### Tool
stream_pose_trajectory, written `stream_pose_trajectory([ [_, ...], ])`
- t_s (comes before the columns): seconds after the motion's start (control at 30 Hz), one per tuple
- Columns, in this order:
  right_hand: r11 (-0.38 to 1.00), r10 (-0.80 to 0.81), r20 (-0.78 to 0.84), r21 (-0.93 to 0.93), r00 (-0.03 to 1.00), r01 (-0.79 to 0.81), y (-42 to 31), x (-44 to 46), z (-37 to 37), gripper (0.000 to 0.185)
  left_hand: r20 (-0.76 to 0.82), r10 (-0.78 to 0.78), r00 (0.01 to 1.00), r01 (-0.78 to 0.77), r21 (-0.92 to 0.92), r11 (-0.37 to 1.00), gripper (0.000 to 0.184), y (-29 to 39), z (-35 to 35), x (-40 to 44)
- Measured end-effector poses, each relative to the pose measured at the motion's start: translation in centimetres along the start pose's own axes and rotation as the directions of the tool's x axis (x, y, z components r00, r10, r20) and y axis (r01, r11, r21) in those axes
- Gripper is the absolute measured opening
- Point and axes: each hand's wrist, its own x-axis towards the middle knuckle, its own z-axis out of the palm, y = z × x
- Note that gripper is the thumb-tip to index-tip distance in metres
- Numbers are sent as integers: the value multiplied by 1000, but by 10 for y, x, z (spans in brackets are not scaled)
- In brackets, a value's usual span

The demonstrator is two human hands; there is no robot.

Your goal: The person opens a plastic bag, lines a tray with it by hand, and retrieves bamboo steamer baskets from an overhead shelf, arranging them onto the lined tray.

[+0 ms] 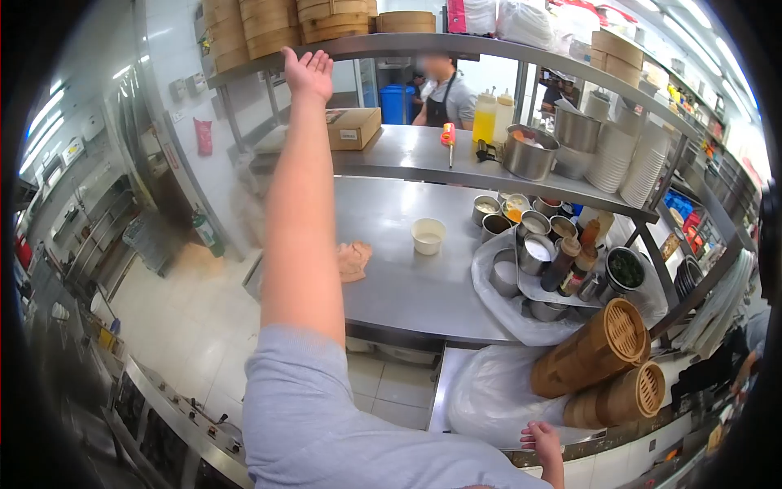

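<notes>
My left hand (309, 75) reaches up at the end of my raised arm, palm showing and fingers spread. It holds nothing. Its fingertips come up to the edge of the upper shelf (456, 46), just below stacked bamboo steamers (334, 18); whether they touch the shelf I cannot tell. Low on the right, my right hand (544, 442) is open with loosely bent fingers and nothing in it. Nearest to it are two tall bamboo steamer stacks (580, 356) standing on clear plastic sheeting (489, 395).
On the steel counter (391, 301) are a white tub (428, 236), crumpled brown paper (353, 261), and several seasoning pots and bottles (560, 265). The middle shelf carries a cardboard box (354, 128), a steel pot (529, 155) and stacked bowls. An aproned person (446, 94) stands beyond.
</notes>
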Motion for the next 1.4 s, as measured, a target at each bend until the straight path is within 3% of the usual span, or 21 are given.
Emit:
stream_pose_trajectory([
  [0.07, 1000, 12, -17, -3, 1000, -12, 10, -14, 9, 32, -37, -77, 996, 72, -121, 990, 105, 2, 13, 21],
  [0.3, 998, 50, -88, -22, 995, -52, 50, -52, 24, 28, -229, -130, 965, 71, -249, 966, 111, -5, 26, 41],
  [0.43, 995, 40, -116, -84, 992, -50, 45, -66, 30, 36, -121, -141, 983, 118, -177, 977, 101, 7, 26, 35],
  [0.5, 982, 0, -115, -188, 993, -21, 47, -62, 28, 35, -126, -126, 984, 110, -126, 986, 65, 13, 36, 30],
  [0.53, 981, -2, -110, -191, 994, -19, 48, -59, 27, 35, -128, -121, 984, 105, -123, 987, 65, 17, 40, 28],
  [0.6, 956, -50, -75, -293, 996, 26, 46, -49, 27, 40, 71, -77, 995, 89, -194, 977, 57, 28, 53, 23],
  [0.63, 954, -64, -58, -296, 996, 44, 38, -47, 30, 40, 70, -51, 996, 65, -219, 974, 56, 32, 59, 21],
  [0.7, 834, -121, -16, -544, 993, 93, 15, -45, 35, 49, 99, 19, 995, 4, -230, 973, 58, 39, 63, 17],
  [0.87, 704, -236, 164, -651, 958, 285, -73, -51, 52, 57, 159, 69, 985, -31, -228, 973, 57, 57, 54, -36],
  [0.93, 406, -543, 358, -680, 760, 610, -104, -41, 54, 51, 170, 67, 983, -30, -216, 976, 58, 55, 37, -60],
  [1.0, 261, -590, 458, -671, 665, 694, -179, -65, 66, 57, 170, 57, 984, -21, -205, 978, 58, 53, 20, -91],
  [1.07, 115, -714, 509, -591, 480, 799, -252, -104, 85, 55, 170, 44, 984, -7, -209, 978, 59, 47, 4, -133],
  [1.17, -189, -841, 538, -381, 51, 905, -346, -164, 113, 59, 98, -41, 994, 60, -200, 978, 50, 33, -29, -204],
  [1.27, -493, -817, 464, -257, -342, 831, -418, -203, 147, 61, 101, -113, 988, 133, -221, 966, 50, 10, -75, -282],
  [1.33, -582, -790, 373, -208, -487, 786, -444, -209, 172, 76, 65, -184, 981, 194, -209, 959, 50, -8, -118, -336],
  [1.37, -536, -827, 315, -190, -466, 823, -445, -207, 186, 84, 50, -233, 971, 239, -214, 947, 50, -20, -138, -365],
  [1.4, -527, -822, 327, -129, -466, 840, -444, -194, 198, 87, -98, -279, 955, 257, -187, 948, 52, -30, -158, -390],
])
